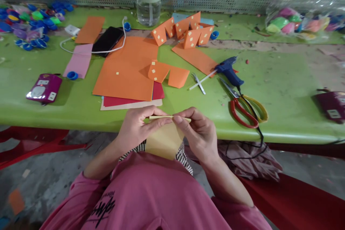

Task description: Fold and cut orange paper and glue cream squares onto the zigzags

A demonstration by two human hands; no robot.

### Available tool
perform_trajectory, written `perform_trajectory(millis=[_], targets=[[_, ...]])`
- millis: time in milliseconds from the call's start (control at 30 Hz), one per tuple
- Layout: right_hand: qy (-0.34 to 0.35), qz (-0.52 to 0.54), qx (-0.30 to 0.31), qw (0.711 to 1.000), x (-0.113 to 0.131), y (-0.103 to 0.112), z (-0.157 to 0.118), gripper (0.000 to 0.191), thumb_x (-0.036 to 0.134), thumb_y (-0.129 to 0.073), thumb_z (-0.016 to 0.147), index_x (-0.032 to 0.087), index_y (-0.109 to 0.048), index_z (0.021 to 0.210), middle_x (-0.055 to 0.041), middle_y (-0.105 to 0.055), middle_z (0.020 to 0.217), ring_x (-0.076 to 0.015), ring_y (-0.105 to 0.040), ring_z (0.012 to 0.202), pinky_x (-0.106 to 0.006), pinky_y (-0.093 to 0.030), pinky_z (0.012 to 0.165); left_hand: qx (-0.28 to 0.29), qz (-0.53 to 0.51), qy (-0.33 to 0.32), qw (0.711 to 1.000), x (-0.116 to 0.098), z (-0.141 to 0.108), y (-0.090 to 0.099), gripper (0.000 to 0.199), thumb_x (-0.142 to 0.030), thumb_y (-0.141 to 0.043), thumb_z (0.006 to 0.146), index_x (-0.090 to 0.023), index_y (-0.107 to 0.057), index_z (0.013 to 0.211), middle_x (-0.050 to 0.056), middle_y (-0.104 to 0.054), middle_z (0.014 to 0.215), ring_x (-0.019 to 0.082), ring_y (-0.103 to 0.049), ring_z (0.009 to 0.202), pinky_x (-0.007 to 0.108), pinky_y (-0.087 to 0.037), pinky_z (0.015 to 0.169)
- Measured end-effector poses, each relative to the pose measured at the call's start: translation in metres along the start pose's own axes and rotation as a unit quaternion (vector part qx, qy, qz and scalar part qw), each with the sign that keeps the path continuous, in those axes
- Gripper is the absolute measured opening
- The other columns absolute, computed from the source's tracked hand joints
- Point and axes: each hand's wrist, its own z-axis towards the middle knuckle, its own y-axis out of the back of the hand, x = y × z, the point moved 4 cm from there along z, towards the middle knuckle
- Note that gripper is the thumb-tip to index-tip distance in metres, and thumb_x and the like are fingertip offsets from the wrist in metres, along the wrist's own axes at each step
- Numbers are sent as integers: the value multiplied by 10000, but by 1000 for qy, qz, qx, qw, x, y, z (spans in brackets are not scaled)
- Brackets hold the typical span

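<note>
My left hand (140, 124) and my right hand (198, 129) pinch a sheet of pale yellow paper (163, 142) at its upper edge, close to the table's front edge. That edge is folded or rolled into a narrow strip, and both thumbs press on it near the middle. The rest of the sheet hangs down toward my lap. Ahead lies a folded orange paper piece (176, 77) with small pale squares on it, partly over a large orange sheet (126, 64). Red and pale sheets show beneath that one.
To the right lie a blue glue gun (229, 70) with a glue stick, tweezers (198, 83) and scissors (239, 106). Several folded orange pieces (192, 30) stand behind. A water bottle (149, 3), a phone (107, 41) with a white cable and a purple power socket (44, 88) are around.
</note>
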Motion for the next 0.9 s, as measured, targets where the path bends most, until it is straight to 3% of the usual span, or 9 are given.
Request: perform_trajectory(millis=[200, 400, 533, 733, 900], targets=[[11, 7, 12, 1000, 1, 0, -2, 285, 482, -716, 886, 214, -656, 808, 30, -588, 645, -82, -451, 533, -225, -343, 462, 14, -7, -2, 1000, 2, -1, 1, 191, -402, -720, 902, -235, -772, 826, -25, -757, 738, 102, -657, 649, 190, -488, 590], [20, -1, 16, 1000, 1, 0, -3, 323, 509, -680, 909, 211, -622, 797, 59, -487, 577, -68, -370, 492, -225, -274, 443, -5, -1, -12, 1000, 1, -3, 2, 246, -400, -773, 855, -236, -782, 1038, 19, -809, 991, 162, -735, 859, 232, -569, 736], [8, -10, 23, 1000, -1, 1, -3, 361, 548, -667, 906, 206, -616, 801, 46, -513, 594, -73, -398, 505, -226, -284, 450, 10, -6, 6, 1000, -1, -5, 1, 155, -367, -761, 869, -249, -800, 961, -8, -808, 882, 121, -718, 744, 187, -535, 634], [-4, -12, 30, 999, -3, -1, -4, 401, 592, -659, 895, 208, -605, 789, 62, -445, 553, -72, -360, 488, -227, -260, 448, 4, -18, 11, 1000, -2, -9, 2, 101, -326, -758, 872, -258, -812, 924, -20, -801, 837, 111, -689, 721, 189, -502, 633], [-34, 9, 32, 999, -6, 0, -2, 442, 643, -655, 871, 215, -594, 777, 53, -464, 564, -77, -373, 481, -220, -267, 429, 19, -91, 80, 992, 3, -11, -1, 131, -345, -742, 882, -243, -810, 928, -8, -788, 826, 107, -658, 706, 188, -469, 593]])
